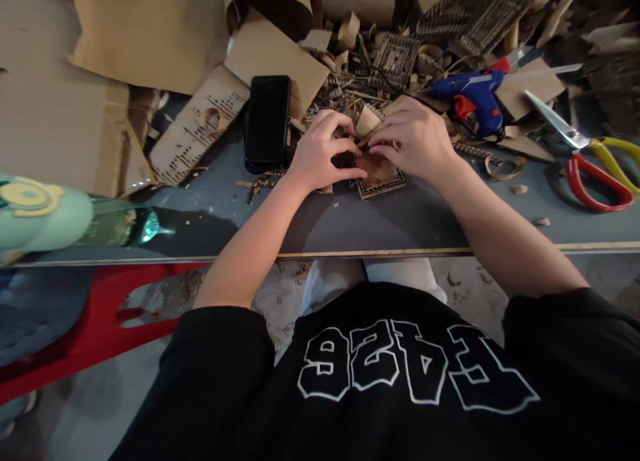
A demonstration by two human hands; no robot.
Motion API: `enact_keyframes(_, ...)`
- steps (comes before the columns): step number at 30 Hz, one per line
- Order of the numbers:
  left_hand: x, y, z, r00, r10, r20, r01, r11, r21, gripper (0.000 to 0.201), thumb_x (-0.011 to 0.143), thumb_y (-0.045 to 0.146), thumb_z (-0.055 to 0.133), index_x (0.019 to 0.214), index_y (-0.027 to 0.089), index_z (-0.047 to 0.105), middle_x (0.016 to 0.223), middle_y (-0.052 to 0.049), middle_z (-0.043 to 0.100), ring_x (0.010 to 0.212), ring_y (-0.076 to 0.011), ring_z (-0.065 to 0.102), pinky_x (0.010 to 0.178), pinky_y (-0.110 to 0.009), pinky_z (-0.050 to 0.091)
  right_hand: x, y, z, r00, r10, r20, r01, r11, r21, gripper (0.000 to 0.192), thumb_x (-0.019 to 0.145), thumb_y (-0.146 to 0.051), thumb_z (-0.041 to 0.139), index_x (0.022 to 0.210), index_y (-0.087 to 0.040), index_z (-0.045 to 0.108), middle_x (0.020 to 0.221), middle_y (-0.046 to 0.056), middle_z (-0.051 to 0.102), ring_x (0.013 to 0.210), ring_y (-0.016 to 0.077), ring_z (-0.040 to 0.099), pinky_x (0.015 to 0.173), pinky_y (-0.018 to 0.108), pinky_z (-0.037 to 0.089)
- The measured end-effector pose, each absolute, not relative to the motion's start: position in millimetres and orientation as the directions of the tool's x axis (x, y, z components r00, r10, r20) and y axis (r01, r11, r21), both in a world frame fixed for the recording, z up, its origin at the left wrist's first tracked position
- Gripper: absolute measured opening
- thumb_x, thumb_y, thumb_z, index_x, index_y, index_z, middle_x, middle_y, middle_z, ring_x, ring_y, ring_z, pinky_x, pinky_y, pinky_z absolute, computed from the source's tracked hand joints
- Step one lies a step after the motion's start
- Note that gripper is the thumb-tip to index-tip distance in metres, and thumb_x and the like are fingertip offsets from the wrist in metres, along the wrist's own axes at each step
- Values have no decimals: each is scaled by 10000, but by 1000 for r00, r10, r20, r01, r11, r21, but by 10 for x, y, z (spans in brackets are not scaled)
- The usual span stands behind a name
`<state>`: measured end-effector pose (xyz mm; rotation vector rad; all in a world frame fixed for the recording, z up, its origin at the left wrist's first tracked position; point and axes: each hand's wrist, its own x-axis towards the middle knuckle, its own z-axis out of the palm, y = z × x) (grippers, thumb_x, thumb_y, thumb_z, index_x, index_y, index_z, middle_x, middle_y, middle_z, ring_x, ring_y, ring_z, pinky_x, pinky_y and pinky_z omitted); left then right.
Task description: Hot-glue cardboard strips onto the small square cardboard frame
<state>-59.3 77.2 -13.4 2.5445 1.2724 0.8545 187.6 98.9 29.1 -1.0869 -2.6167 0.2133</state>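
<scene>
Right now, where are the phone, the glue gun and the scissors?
Phone (pixel 267 122), head view, middle of its dark screen.
Glue gun (pixel 473 87), head view, its blue body.
Scissors (pixel 595 174), head view, the red handle loop.

Counts: 2 hands, left hand (pixel 323 151) and right hand (pixel 417 141), centre of frame. 1 small cardboard piece (pixel 381 175) under them. 1 phone (pixel 267 122) left of centre. 1 glue gun (pixel 475 97) upper right. 1 pair of scissors (pixel 587 157) at right edge. 1 green bottle (pixel 65 221) at left edge. Cardboard scraps: too many to count.
</scene>
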Motion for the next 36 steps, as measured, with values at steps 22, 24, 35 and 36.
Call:
enact_keyframes(22,-611,701,-156,456,771,445,706,-618,346,845,793,999,528,1202,309,796,1256,-172,696,1276,-404,627,1158,-628,475,2060,1090,209,-708,652,270,579,755,-307,444,1059,-374,453,1319,-333,811,1216,74,795,1171,322,654,1037,514,514)
enact_keyframes(24,-621,718,-165,479,761,437,691,-634,348,818,811,983,536,1159,299,820,1256,-166,697,1278,-401,629,1158,-629,470,2081,1099,207,-733,622,276,549,780,-301,440,1047,-347,449,1251,-349,839,1206,73,791,1188,323,647,1032,518,508)
enact_keyframes(35,-630,705,-128,472,742,476,646,-658,386,854,864,964,512,1265,259,777,1279,-140,726,1274,-351,666,1170,-531,504,2028,1130,50,-678,558,479,495,828,-264,366,1007,-303,519,1159,-290,852,1051,107,776,1092,330,687,959,532,549)
enact_keyframes(36,-614,684,-113,436,748,500,646,-647,405,862,909,939,474,1369,253,724,1311,-147,724,1287,-338,668,1170,-509,509,2037,1127,53,-628,572,528,510,815,-276,375,1017,-309,508,1192,-285,839,1069,110,773,1073,326,693,961,533,554)
